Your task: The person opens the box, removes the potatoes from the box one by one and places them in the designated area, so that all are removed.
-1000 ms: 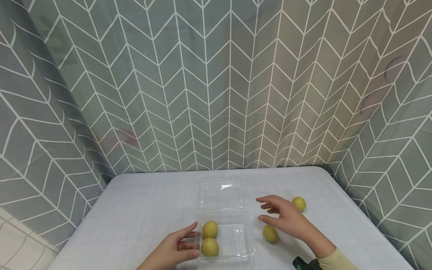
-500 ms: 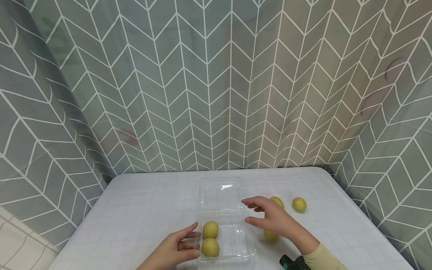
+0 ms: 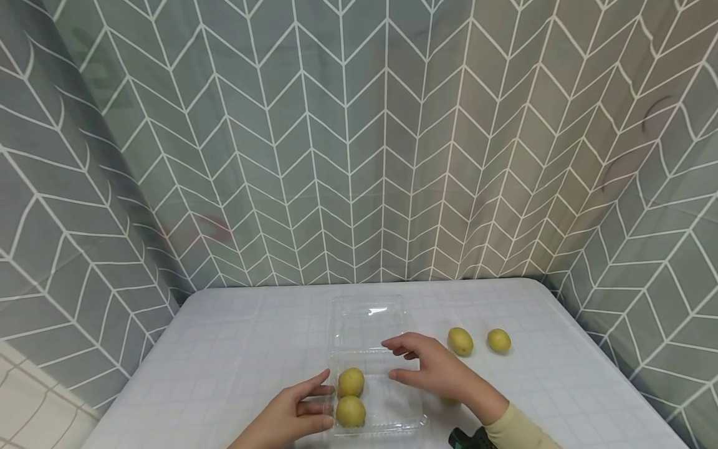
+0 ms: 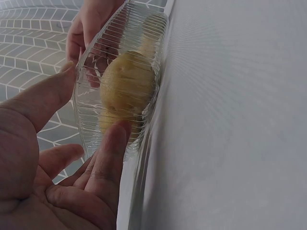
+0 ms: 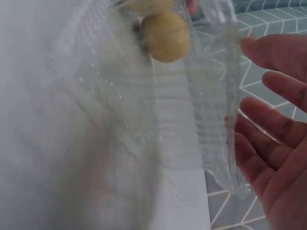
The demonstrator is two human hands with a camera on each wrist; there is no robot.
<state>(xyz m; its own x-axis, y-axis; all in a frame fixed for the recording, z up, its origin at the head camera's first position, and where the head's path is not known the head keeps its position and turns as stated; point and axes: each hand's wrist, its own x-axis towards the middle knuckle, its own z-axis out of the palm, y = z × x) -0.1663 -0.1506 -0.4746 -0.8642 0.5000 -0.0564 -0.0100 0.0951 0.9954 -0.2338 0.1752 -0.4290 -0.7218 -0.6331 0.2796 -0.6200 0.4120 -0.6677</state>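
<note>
A clear plastic clamshell box (image 3: 387,405) lies with its lid (image 3: 367,321) folded back. Two round, yellow, potato-like pieces of produce, the far one (image 3: 351,381) and the near one (image 3: 350,411), sit along its left side; their exact kind is unclear. My left hand (image 3: 291,408) rests against the box's left wall, fingers extended. In the left wrist view, its fingertips touch the ribbed plastic (image 4: 86,110). My right hand (image 3: 429,368) hovers above the box's right edge with parted fingers and nothing in them. The right wrist view shows that hand (image 5: 283,129) beside the box wall.
On the white-covered table (image 3: 252,343), two more yellow pieces, one nearer the box (image 3: 460,342) and one farther right (image 3: 498,341), lie right of the box. Another (image 3: 450,401) is mostly hidden under my right forearm. A patterned curtain (image 3: 359,156) stands behind.
My right hand has moved left, from above the table to the box's right edge, uncovering one yellow piece and covering most of another. The left hand and the box stay put.
</note>
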